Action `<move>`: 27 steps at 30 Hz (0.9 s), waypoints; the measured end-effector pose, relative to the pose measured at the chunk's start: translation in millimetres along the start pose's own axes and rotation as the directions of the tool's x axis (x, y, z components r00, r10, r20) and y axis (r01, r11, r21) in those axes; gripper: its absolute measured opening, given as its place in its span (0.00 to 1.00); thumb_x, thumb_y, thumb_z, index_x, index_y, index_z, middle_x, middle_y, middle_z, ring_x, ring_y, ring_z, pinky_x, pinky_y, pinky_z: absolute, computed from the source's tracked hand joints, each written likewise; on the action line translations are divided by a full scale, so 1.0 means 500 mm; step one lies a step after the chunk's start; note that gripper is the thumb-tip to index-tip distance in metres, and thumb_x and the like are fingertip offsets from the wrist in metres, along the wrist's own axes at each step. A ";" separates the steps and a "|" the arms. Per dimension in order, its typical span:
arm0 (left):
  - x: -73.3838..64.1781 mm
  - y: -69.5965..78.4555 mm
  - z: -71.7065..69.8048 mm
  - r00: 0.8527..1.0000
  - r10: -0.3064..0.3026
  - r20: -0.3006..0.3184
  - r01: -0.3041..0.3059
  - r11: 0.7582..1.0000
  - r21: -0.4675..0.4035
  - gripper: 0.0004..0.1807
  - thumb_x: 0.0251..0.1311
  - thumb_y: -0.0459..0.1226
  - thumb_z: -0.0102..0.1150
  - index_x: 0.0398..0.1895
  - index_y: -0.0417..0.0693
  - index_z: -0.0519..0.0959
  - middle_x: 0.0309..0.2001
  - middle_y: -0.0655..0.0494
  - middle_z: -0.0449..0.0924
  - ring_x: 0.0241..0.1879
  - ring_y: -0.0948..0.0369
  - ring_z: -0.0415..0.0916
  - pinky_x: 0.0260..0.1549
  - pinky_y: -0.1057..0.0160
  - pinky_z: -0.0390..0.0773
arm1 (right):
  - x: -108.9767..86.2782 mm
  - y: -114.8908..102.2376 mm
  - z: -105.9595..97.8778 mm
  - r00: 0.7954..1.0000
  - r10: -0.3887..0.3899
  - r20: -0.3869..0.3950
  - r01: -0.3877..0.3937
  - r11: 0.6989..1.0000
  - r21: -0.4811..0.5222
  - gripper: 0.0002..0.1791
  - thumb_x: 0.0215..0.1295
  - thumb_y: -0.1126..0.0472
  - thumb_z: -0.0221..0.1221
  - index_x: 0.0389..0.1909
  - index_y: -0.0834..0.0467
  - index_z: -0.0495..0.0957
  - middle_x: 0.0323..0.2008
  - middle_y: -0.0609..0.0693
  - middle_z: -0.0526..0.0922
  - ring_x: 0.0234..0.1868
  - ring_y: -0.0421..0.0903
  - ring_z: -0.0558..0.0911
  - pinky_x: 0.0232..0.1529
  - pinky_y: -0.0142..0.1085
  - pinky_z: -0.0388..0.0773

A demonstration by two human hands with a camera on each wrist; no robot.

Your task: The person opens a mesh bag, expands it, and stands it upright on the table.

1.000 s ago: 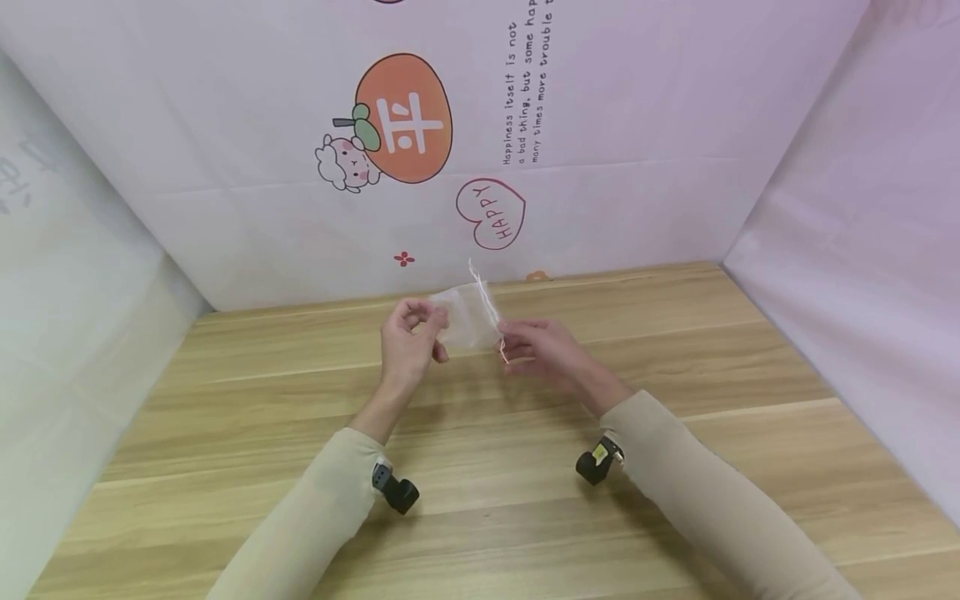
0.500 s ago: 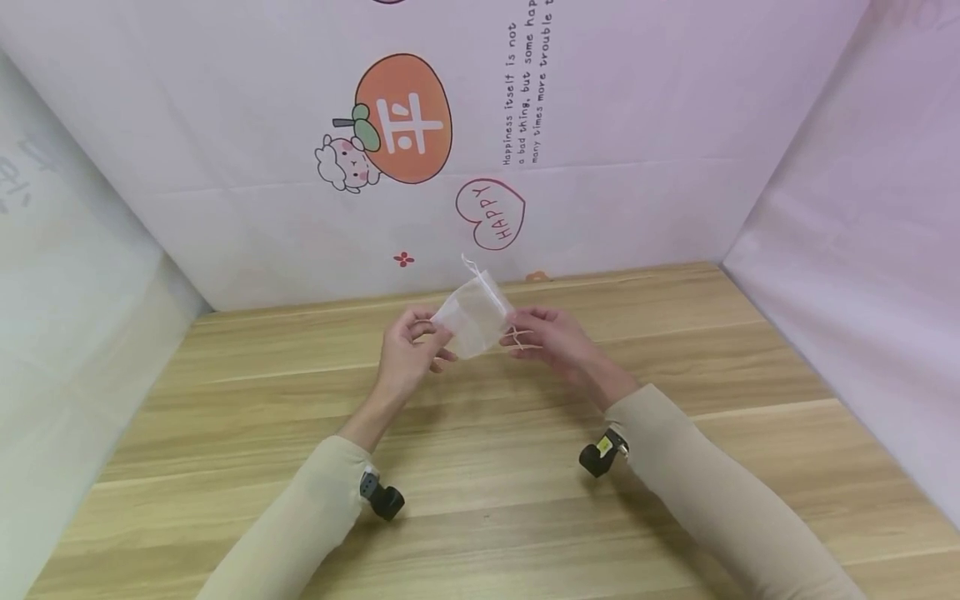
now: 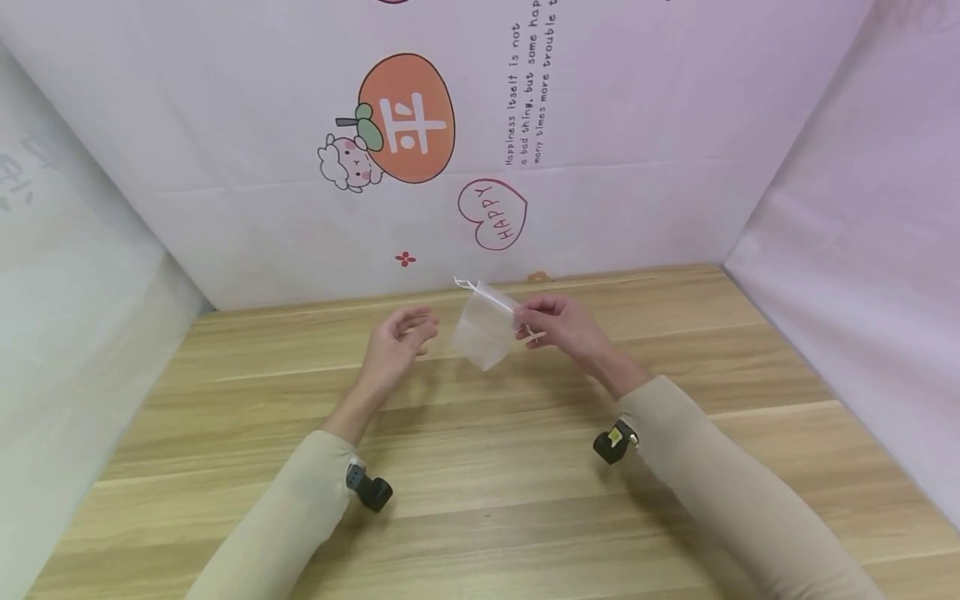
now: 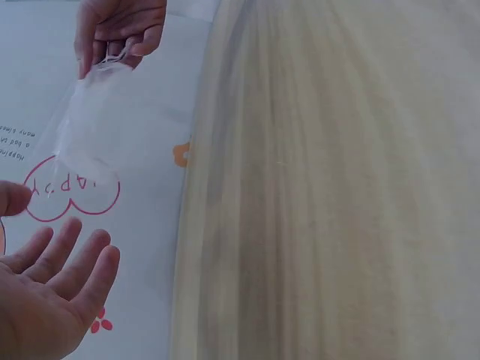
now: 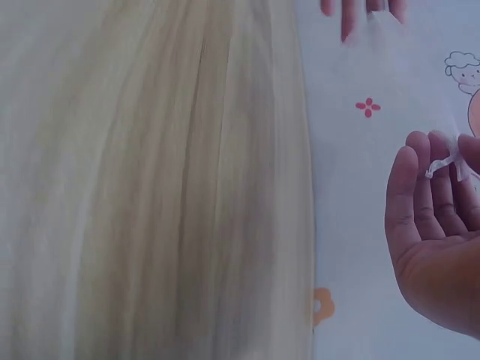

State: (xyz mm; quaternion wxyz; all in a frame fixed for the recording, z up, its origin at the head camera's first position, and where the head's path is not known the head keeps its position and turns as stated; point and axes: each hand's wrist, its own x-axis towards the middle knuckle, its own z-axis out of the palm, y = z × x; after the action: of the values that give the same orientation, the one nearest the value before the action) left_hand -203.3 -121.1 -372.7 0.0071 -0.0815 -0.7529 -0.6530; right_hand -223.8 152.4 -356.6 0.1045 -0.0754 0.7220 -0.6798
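Note:
A small sheer white drawstring pouch hangs tilted over the table in the head view, its cord loop sticking out at the upper left corner. My right hand pinches the pouch by its top right corner between thumb and fingers, with the other end of the cord dangling by the fingertips. Just left of the pouch, my left hand holds nothing, and a gap separates its fingers from the fabric. The left wrist view shows that left hand with fingers spread and palm visible, while the pouch droops from the right hand.
The wood-grain table spreads below both arms. Behind it rises a white printed backdrop, with pale cloth walls at the left and right. Black wrist cameras sit on beige sleeves.
The left hand has let go of the pouch and moved left, away from it. My right hand has shifted slightly right and up, and the pouch now hangs from it alone.

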 end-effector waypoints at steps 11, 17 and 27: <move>0.042 0.017 0.007 0.994 0.044 0.097 -0.063 0.976 0.208 0.37 0.65 0.46 0.66 0.74 0.46 0.63 0.72 0.49 0.65 0.67 0.48 0.67 0.62 0.47 0.71 | 0.005 -0.011 -0.028 0.996 -0.049 0.073 0.064 0.975 -0.214 0.11 0.71 0.64 0.61 0.48 0.68 0.79 0.41 0.62 0.83 0.38 0.48 0.82 0.42 0.42 0.83; 0.059 0.033 0.013 0.980 0.050 0.191 -0.099 0.962 0.254 0.36 0.65 0.47 0.66 0.73 0.45 0.66 0.67 0.48 0.71 0.65 0.49 0.70 0.61 0.48 0.72 | 0.005 -0.025 -0.034 0.987 -0.085 0.139 0.128 0.934 -0.335 0.11 0.71 0.64 0.61 0.48 0.67 0.81 0.40 0.62 0.84 0.39 0.51 0.82 0.39 0.40 0.83; 0.063 0.028 0.025 0.977 0.054 0.206 -0.105 0.964 0.244 0.15 0.65 0.41 0.67 0.51 0.43 0.84 0.46 0.52 0.86 0.43 0.55 0.81 0.43 0.57 0.81 | 0.007 -0.037 -0.033 0.957 -0.191 0.220 0.273 0.849 -0.452 0.06 0.68 0.66 0.63 0.43 0.64 0.84 0.35 0.58 0.83 0.35 0.53 0.80 0.34 0.39 0.80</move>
State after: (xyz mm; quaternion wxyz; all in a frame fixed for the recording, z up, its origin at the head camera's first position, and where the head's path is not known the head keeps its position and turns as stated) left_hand -231.4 -103.2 -357.1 -0.0312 -0.1746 -0.8234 -0.5391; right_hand -232.1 166.0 -337.5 0.0598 -0.2424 0.8413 -0.4796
